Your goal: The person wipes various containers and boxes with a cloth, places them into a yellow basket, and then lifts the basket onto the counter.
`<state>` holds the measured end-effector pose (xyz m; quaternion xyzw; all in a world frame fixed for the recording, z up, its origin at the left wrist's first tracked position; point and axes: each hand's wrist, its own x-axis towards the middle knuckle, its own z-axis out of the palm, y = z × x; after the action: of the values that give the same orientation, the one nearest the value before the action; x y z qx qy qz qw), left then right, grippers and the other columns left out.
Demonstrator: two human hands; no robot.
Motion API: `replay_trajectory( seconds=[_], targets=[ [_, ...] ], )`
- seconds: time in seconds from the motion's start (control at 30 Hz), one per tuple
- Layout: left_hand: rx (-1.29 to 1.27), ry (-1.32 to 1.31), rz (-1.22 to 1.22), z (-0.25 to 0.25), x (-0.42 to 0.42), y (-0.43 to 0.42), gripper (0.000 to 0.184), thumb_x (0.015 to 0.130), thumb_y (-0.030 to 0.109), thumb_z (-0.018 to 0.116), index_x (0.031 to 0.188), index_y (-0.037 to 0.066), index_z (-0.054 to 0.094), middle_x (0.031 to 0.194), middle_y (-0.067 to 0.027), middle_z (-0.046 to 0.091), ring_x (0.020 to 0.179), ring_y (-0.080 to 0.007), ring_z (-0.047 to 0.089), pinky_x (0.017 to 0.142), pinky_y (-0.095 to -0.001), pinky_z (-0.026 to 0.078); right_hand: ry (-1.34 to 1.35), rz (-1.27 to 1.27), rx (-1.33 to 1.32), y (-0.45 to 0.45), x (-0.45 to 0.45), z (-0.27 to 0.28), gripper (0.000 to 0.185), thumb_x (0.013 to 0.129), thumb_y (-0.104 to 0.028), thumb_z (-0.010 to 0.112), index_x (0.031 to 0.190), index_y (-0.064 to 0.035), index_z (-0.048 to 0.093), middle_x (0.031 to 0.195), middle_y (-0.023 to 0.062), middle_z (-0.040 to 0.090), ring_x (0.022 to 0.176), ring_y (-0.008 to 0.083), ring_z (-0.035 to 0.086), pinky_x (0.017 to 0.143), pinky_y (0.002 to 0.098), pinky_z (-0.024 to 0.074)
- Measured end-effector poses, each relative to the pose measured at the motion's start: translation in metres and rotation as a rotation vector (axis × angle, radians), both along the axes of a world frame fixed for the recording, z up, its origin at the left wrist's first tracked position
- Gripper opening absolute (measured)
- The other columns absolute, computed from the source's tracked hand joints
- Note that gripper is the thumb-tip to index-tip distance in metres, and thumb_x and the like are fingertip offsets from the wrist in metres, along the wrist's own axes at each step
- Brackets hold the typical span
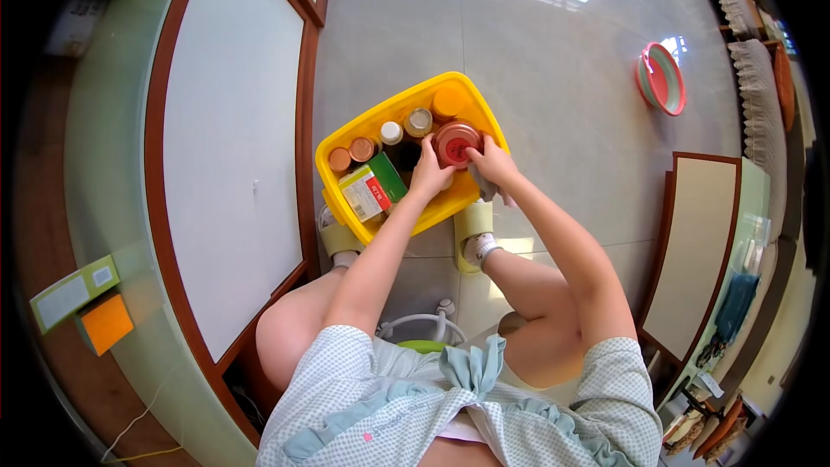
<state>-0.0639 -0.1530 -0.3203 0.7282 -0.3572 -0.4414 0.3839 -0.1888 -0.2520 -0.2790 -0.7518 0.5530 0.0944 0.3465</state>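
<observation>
A yellow plastic bin (386,109) stands on the floor between my feet. Inside it, a jar with a red lid (456,143) is between my two hands. My left hand (430,171) is closed around the jar's near left side. My right hand (494,164) grips a grey cloth (482,185) at the jar's right side, with its thumb over the lid. Around the jar are an orange-lidded jar (448,103), a bottle with a silvery cap (418,120), a white-capped bottle (392,131), two brown-capped containers (350,154) and a green, white and red box (367,194).
White cabinet doors (233,138) with brown frames are close on the left. A red and grey-green basin (661,79) is on the tiled floor at right. A low cabinet (696,251) stands to my right. An orange box (105,323) lies on the left counter.
</observation>
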Motion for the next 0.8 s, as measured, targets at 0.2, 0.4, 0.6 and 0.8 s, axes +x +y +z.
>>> replay_trajectory(
  seconds=[0.2, 0.4, 0.6, 0.8],
  targets=[
    [0.098, -0.038, -0.039, -0.001, -0.002, 0.002, 0.078, 0.074, 0.017, 0.072, 0.130, 0.004, 0.019, 0.132, -0.0229, 0.041, 0.118, -0.0368, 0.047, 0.095, -0.0385, 0.042, 0.167, -0.052, 0.086, 0.000, 0.010, -0.005, 0.059, 0.084, -0.042, 0.052, 0.122, 0.0028, 0.046, 0.105, 0.0256, 0.061, 0.097, 0.0373, 0.060, 0.085, 0.0423, 0.0473],
    [0.132, -0.159, -0.117, -0.006, -0.007, 0.005, 0.084, 0.080, 0.018, 0.064, 0.142, 0.001, 0.010, 0.140, -0.0255, 0.028, 0.118, -0.0406, 0.044, 0.094, -0.0388, 0.042, 0.204, -0.088, 0.219, -0.002, 0.015, -0.022, 0.046, 0.085, -0.036, 0.051, 0.111, 0.0011, 0.054, 0.108, 0.0236, 0.060, 0.101, 0.0362, 0.059, 0.086, 0.0428, 0.0465],
    [0.078, -0.161, -0.122, -0.022, -0.008, 0.005, 0.085, 0.079, 0.021, 0.063, 0.141, -0.001, 0.009, 0.142, -0.0255, 0.021, 0.125, -0.0403, 0.036, 0.098, -0.0389, 0.039, 0.124, -0.205, 0.205, -0.002, 0.014, -0.051, 0.047, 0.085, -0.034, 0.051, 0.115, 0.0014, 0.050, 0.114, 0.0238, 0.058, 0.104, 0.0366, 0.057, 0.088, 0.0422, 0.0458],
    [0.065, -0.207, -0.156, -0.052, -0.013, 0.013, 0.085, 0.078, 0.024, 0.060, 0.143, 0.007, 0.009, 0.146, -0.0208, 0.018, 0.113, -0.0447, 0.046, 0.092, -0.0436, 0.043, 0.108, -0.303, 0.256, 0.002, 0.019, -0.064, 0.047, 0.081, -0.027, 0.057, 0.118, 0.0015, 0.049, 0.112, 0.0253, 0.058, 0.105, 0.0376, 0.056, 0.089, 0.0410, 0.0453]
  ],
)
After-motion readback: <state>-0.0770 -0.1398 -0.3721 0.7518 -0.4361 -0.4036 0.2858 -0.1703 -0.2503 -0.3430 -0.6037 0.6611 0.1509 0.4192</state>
